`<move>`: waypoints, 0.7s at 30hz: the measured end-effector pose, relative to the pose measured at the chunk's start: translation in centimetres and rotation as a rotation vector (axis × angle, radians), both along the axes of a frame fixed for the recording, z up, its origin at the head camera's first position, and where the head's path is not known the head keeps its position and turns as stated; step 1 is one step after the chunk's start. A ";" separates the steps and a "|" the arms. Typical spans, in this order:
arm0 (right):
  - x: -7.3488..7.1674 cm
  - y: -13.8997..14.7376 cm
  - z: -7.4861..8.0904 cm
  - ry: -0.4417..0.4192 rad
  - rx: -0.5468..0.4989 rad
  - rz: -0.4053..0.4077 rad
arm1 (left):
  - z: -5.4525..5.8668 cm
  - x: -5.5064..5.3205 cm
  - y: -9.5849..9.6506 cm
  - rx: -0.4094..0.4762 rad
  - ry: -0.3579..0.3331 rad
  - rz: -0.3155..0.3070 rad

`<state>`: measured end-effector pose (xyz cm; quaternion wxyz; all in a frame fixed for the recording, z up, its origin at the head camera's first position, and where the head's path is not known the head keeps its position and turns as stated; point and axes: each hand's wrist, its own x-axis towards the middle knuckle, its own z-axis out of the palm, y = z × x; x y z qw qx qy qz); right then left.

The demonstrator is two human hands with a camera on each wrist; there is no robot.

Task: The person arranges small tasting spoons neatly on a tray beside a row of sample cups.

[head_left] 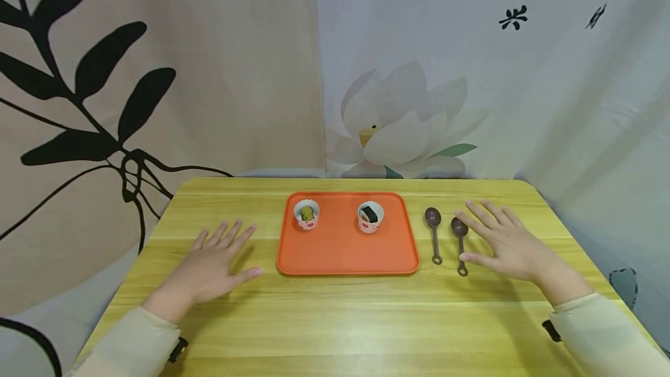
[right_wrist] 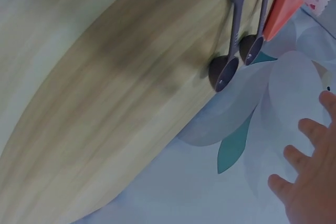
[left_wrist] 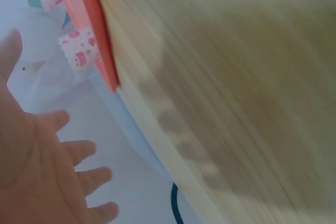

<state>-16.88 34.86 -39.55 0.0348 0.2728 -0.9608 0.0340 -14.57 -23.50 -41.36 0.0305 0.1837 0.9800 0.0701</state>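
My left hand (head_left: 209, 266) is spread over the table left of an orange tray (head_left: 345, 255), fingers straight and nothing held. On the right, my right hand (head_left: 505, 243) also has its fingers spread; in the head view its thumb and index finger overlap the nearer of two brown measuring spoons (head_left: 460, 243). The wrist view shows that hand raised apart from both spoons (right_wrist: 227, 69). The other spoon (head_left: 434, 234) lies between it and the tray. Two small patterned paper cups stand on the tray: the left cup (head_left: 307, 223) holds something greenish-yellow, the right cup (head_left: 369, 226) something black and white.
The light wooden table (head_left: 335, 330) has rounded far corners. Behind it hangs a curtain (head_left: 251, 74) printed with dark leaves, a pale lotus and black characters. A black cable-like curve (head_left: 36, 336) shows at the lower left.
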 end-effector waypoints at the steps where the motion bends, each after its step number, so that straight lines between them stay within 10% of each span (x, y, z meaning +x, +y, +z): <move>1: 0.0 -0.2 0.0 -0.010 -0.002 -0.005 | 0.1 0.1 0.2 0.006 -0.004 0.000; 21: 0.1 -2.3 -0.8 -0.117 -0.060 -0.091 | -0.5 -0.5 2.3 0.023 -0.097 0.022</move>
